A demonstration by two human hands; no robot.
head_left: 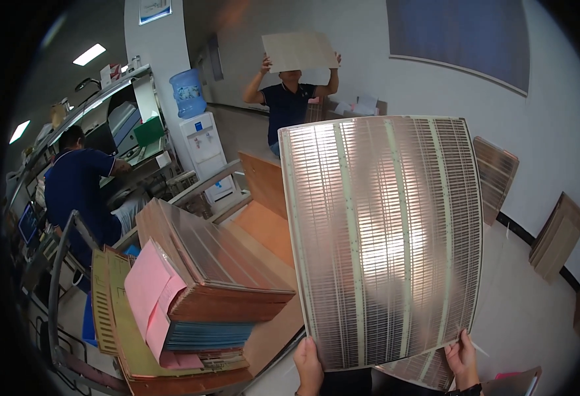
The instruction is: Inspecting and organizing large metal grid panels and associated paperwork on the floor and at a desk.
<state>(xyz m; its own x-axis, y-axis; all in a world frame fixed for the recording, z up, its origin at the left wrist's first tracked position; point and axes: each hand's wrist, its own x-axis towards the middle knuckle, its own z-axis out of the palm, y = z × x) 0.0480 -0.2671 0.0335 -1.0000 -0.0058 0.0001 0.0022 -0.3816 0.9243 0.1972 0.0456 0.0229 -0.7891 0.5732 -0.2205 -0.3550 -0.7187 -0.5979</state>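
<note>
A large copper-coloured circuit board panel (382,244), patterned with fine dark lines and pale green strips, stands raised and tilted before me. At its lower left corner my left hand (308,368) grips the edge with closed fingers. My right hand (461,362) pinches the lower right corner, a dark band showing at the wrist. Below the panel's bottom edge, part of a similar panel (418,369) shows between my hands. Bright reflections cover the middle of the raised panel.
Left of me, a metal-framed cart (62,310) carries stacked panels (230,270) and pink sheets (151,290). More panels (557,234) lean against the right wall. A person (290,99) ahead holds up a board; another person (82,181) works at a bench beyond the cart. A water dispenser (204,148) stands between them.
</note>
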